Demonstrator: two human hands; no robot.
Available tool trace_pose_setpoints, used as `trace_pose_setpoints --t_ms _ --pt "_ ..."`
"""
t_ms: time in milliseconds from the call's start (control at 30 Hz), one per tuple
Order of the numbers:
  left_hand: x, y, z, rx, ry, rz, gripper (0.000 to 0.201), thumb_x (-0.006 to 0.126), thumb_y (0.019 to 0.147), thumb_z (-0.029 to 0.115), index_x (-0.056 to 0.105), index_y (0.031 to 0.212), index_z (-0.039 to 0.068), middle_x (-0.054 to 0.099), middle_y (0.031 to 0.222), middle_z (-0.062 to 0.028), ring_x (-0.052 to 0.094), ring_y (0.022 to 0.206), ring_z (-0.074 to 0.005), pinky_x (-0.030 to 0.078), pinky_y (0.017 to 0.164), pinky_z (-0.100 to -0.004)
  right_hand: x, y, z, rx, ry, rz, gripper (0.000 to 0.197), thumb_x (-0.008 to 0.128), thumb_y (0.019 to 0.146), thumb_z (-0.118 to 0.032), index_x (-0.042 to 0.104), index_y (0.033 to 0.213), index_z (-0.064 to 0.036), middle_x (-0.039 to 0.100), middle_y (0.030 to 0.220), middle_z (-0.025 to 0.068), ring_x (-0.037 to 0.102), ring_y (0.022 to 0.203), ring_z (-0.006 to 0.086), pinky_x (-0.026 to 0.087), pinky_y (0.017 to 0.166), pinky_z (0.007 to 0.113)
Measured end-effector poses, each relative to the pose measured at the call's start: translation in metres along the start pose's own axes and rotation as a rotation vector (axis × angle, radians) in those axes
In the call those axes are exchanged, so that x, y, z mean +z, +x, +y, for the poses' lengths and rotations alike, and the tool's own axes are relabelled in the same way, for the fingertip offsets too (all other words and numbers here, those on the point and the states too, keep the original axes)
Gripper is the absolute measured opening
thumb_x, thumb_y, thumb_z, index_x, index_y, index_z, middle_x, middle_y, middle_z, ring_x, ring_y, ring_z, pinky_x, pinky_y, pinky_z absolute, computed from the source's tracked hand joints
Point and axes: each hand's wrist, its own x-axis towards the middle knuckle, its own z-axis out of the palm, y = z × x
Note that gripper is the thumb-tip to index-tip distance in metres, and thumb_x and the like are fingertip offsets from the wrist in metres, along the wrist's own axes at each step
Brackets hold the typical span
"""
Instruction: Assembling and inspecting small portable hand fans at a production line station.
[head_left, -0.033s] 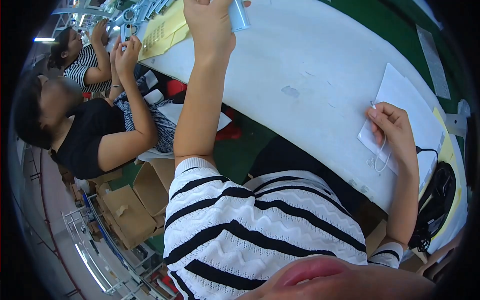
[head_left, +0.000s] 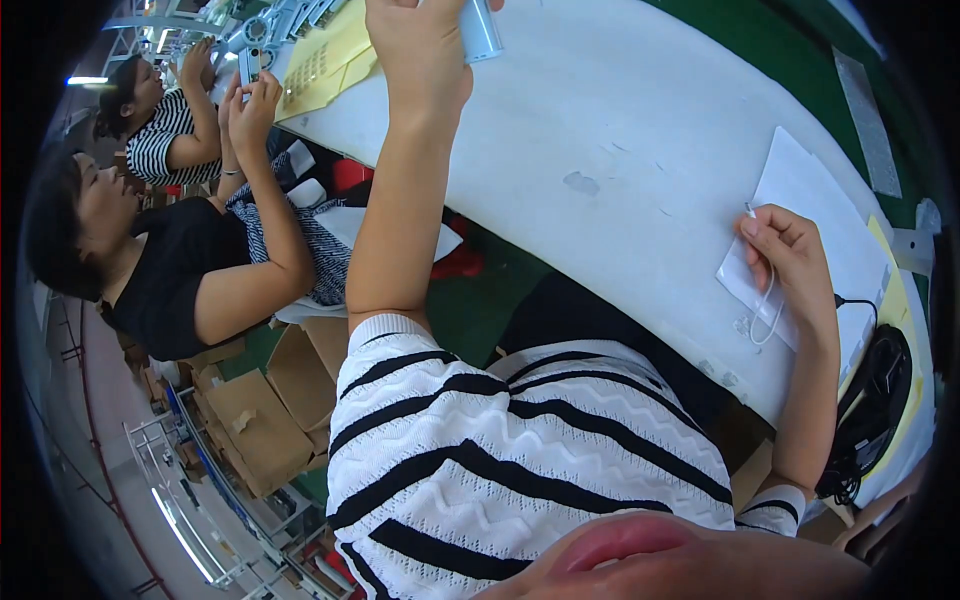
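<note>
At the top edge of the view, my left hand is closed around a light blue, smooth-sided device. Its upper part is cut off by the frame, so its full shape is hidden. Over on the right, my right hand pinches a thin white cable close to its small metal-tipped plug. The cable loops down below the fingers toward the tabletop. White paper sheets lie under and beside this hand. The plug and the blue device are far apart.
The white table has scuffed patches. A black coiled cable bundle lies at the right. Yellow trays and blue-grey parts sit at the far left. Two people work on the left, the nearer person beside cardboard boxes.
My right hand with the cable has shifted very slightly to the right. My left hand stays on the blue device.
</note>
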Motion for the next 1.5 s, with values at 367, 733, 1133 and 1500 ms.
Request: trace_pose_setpoints --t_ms 367,733,1133,1500 --pt "0.004 0.074 -0.007 -0.109 0.405 -0.128 0.027 0.06 0.09 0.023 0.066 0.094 -0.002 0.065 0.083 -0.0065 0.058 0.073 -0.0147 0.045 0.062 -0.0262 -0.004 -0.001 -0.001 0.006 0.071 -0.04 0.015 0.063 0.087 -0.013 0.062 0.077 -0.0028 0.055 0.057 0.0021 0.045 0.041 0.0078 0.037 0.042 0.017" --pt "0.086 0.011 -0.013 0.931 1.285 -0.462 0.047 0.065 0.087 0.025 0.056 0.123 -0.003 0.059 0.119 -0.0202 0.056 0.109 -0.0326 0.043 0.094 -0.0385 -0.024 -0.033 0.003 -0.038 0.359 -0.227 0.021 0.065 0.085 -0.016 0.062 0.072 0.0001 0.057 0.058 0.0055 0.045 0.043 0.0093 0.038 0.039 0.02" --pt "0.502 -0.127 -0.194 0.964 0.791 -1.284 0.053 0.062 0.081 0.036 0.061 0.115 -0.005 0.069 0.096 -0.0177 0.065 0.087 -0.0347 0.051 0.078 -0.0368 -0.045 -0.053 0.0 -0.219 0.067 -1.018 0.02 0.064 0.085 -0.02 0.069 0.08 -0.0013 0.061 0.061 0.0044 0.046 0.043 0.0095 0.045 0.036 0.024" --pt "0.5 -0.09 -0.184 0.507 0.982 -1.165 0.054 0.078 0.069 0.037 0.064 0.093 -0.009 0.065 0.085 -0.0183 0.061 0.076 -0.021 0.052 0.069 -0.0311 -0.053 -0.052 0.001 -0.276 0.007 -1.168 0.017 0.067 0.08 -0.018 0.071 0.081 -0.0023 0.064 0.065 0.006 0.049 0.043 0.0111 0.047 0.039 0.024"
